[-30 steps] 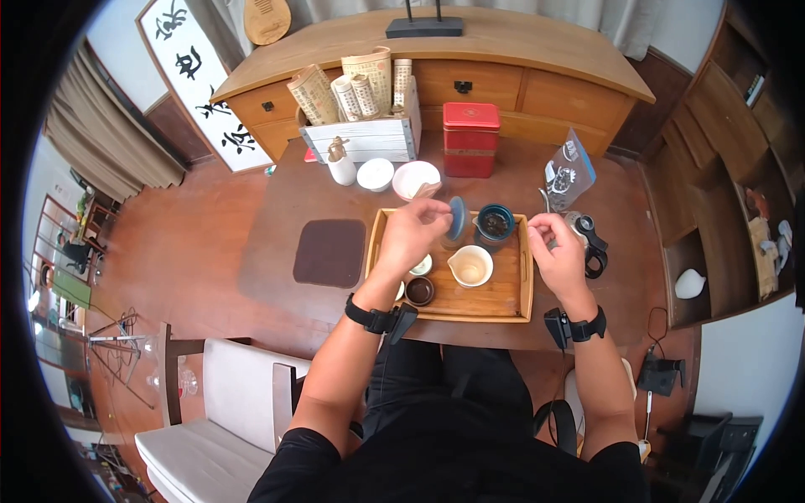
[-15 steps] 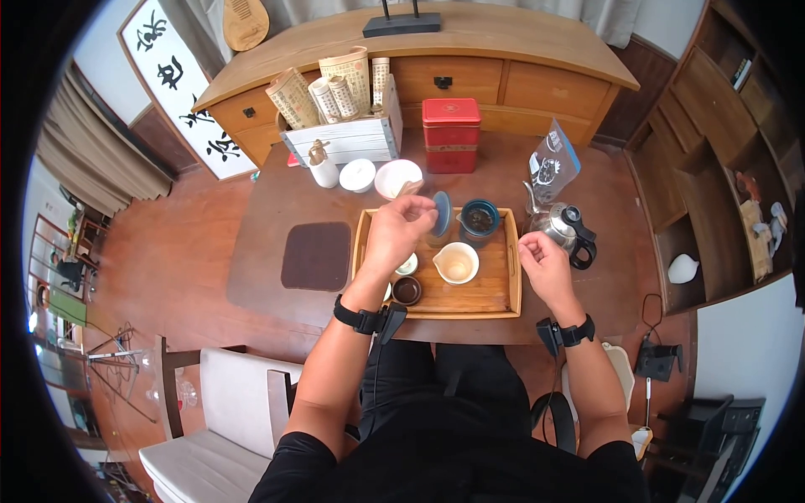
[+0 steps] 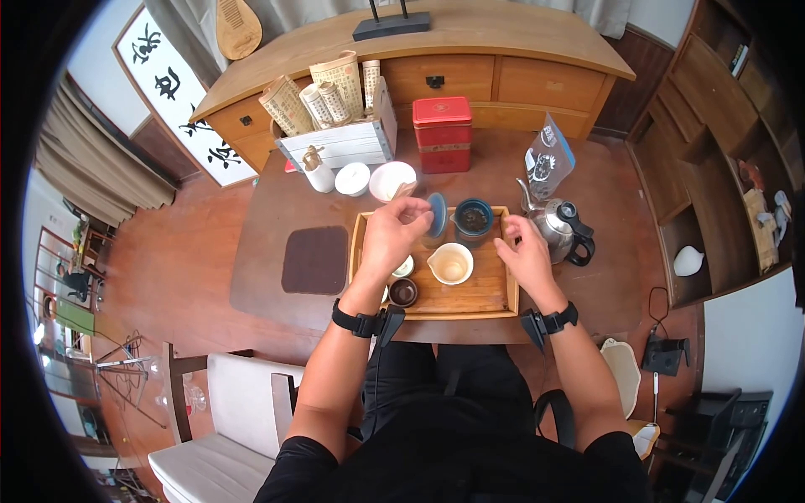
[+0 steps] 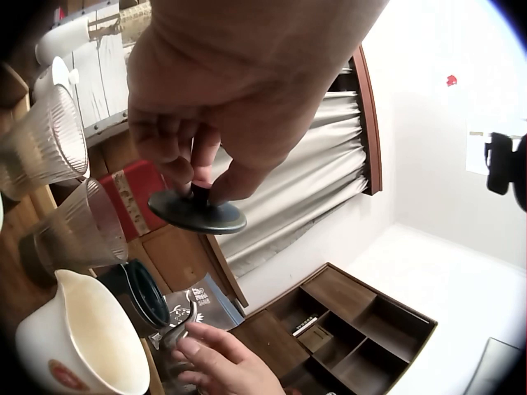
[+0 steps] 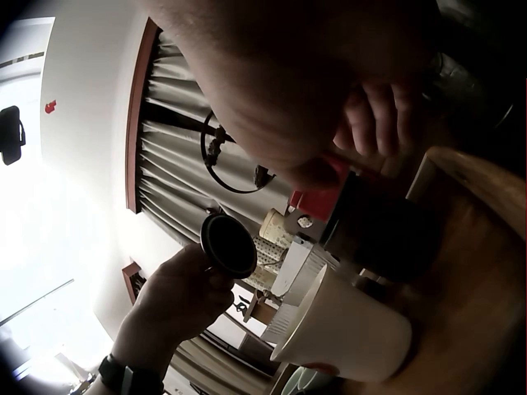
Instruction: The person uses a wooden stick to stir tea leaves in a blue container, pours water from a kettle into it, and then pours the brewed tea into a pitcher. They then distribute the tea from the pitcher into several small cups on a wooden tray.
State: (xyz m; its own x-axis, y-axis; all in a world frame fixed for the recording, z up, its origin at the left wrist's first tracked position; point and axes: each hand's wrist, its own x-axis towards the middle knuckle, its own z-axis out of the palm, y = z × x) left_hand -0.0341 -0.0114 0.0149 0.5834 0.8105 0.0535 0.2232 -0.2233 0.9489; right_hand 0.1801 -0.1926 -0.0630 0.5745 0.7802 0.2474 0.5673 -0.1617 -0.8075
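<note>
The right hand (image 3: 527, 254) has moved in from just beyond the right side of the wooden tray (image 3: 513, 293), so that its fingertips now lie over that side's rim; whether they touch the rim cannot be told. Its fingers are loosely bent and parted, with nothing in them. The left hand (image 3: 394, 233) stays above the tray's far left part, thumb and fingertips closely pinching the knob of the dark blue lid (image 4: 198, 216). With the lid kept aside, the blue cup (image 3: 474, 216) at the tray's far right part remains uncovered, its dark contents showing, and the right hand's nearness suggests that both hands are being brought to bear on the cup. The lid hangs over the tray's far side, to the left of the cup; being round, it has no long axis of its own, but its disc stands nearly on edge, knob toward the tray's left and underside toward its right. The cup sits upright, mouth up. The white pitcher (image 3: 451, 263), near the tray's middle, is upright too, its spout pointing toward the tray's left side.
</note>
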